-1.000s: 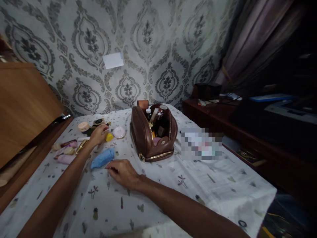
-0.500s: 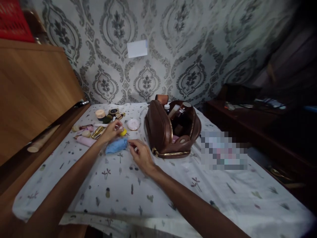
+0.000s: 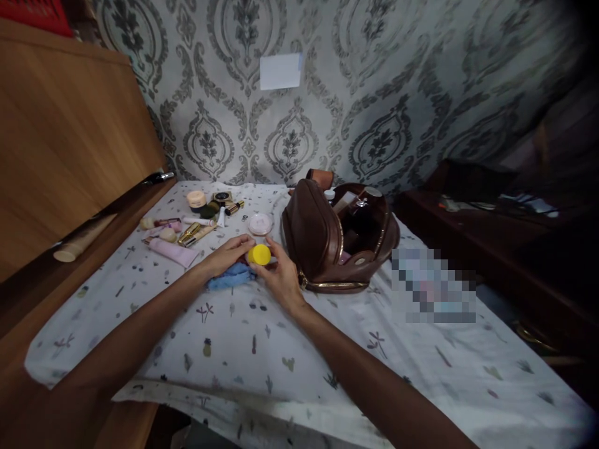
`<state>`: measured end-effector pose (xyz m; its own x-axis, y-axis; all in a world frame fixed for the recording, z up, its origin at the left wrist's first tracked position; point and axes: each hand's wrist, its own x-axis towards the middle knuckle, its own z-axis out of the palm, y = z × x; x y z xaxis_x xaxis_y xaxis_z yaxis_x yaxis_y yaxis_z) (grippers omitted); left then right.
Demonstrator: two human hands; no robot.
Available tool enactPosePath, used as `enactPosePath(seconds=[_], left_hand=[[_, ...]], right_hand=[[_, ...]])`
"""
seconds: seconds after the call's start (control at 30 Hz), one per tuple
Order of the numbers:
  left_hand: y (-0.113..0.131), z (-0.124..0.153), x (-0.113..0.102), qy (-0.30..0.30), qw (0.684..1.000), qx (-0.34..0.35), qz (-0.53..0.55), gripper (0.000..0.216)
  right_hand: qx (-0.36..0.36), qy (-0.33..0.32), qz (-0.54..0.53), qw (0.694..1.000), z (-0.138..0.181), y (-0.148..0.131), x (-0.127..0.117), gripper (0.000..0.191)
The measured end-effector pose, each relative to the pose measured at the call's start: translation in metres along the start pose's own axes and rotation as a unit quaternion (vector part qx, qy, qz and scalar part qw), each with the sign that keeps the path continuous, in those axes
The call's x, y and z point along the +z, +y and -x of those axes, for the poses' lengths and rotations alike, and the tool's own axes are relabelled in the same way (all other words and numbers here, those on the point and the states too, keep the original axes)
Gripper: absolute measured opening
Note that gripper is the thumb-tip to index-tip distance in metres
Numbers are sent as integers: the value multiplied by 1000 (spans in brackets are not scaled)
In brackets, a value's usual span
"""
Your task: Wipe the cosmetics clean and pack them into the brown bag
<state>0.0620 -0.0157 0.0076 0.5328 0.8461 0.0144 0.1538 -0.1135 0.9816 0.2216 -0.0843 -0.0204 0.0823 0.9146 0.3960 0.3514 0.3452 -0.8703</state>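
Note:
A small container with a round yellow cap (image 3: 259, 254) is between my two hands, its cap turned toward me. My left hand (image 3: 228, 257) grips it from the left side with bent fingers. From the right, my right hand (image 3: 283, 274) has thumb and fingers closed around it. The container's body is mostly hidden by the fingers. Below my left hand a crumpled blue cloth (image 3: 231, 278) lies on the patterned white sheet (image 3: 234, 355). Just beyond the fingers sits a round, pale pink compact (image 3: 260, 224).
An open brown leather bag (image 3: 313, 234) with bottles inside stands right of my hands. Cosmetics lie at left, including a pink tube (image 3: 173, 251), a cream jar (image 3: 196, 201) and a gold-coloured tube (image 3: 189, 234). A wooden cabinet (image 3: 75, 137) borders the left side.
My left hand has moved right with the yellow-capped container, and my right hand has left the blue cloth and closed on the container too. The view has tilted down slightly.

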Motion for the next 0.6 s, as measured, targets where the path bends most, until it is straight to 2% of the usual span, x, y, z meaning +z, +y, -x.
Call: enactPosePath(seconds=[0.1,0.23,0.3,0.37,0.5,0.6], left_hand=[[14,6,-19,-41,985,38,-162,35],[35,17,-43,-177,936,25,-302,37],[40,21,-48,-222,908,20,-354,40],[43,23,-48,-237,901,26,-362,35],[45,24,-56,-242,922,6,-301,20],[44,21,-71,-167,928,-3,-332,17]], right_hand=[[15,-3,8,1000,0,1,1,47],[22,-10,48,999,0,3,2,40],[24,-20,64,997,-1,3,1,41],[26,-31,73,997,-1,4,1,45],[34,-60,92,993,0,6,2,51],[22,-86,117,989,0,7,1,37]])
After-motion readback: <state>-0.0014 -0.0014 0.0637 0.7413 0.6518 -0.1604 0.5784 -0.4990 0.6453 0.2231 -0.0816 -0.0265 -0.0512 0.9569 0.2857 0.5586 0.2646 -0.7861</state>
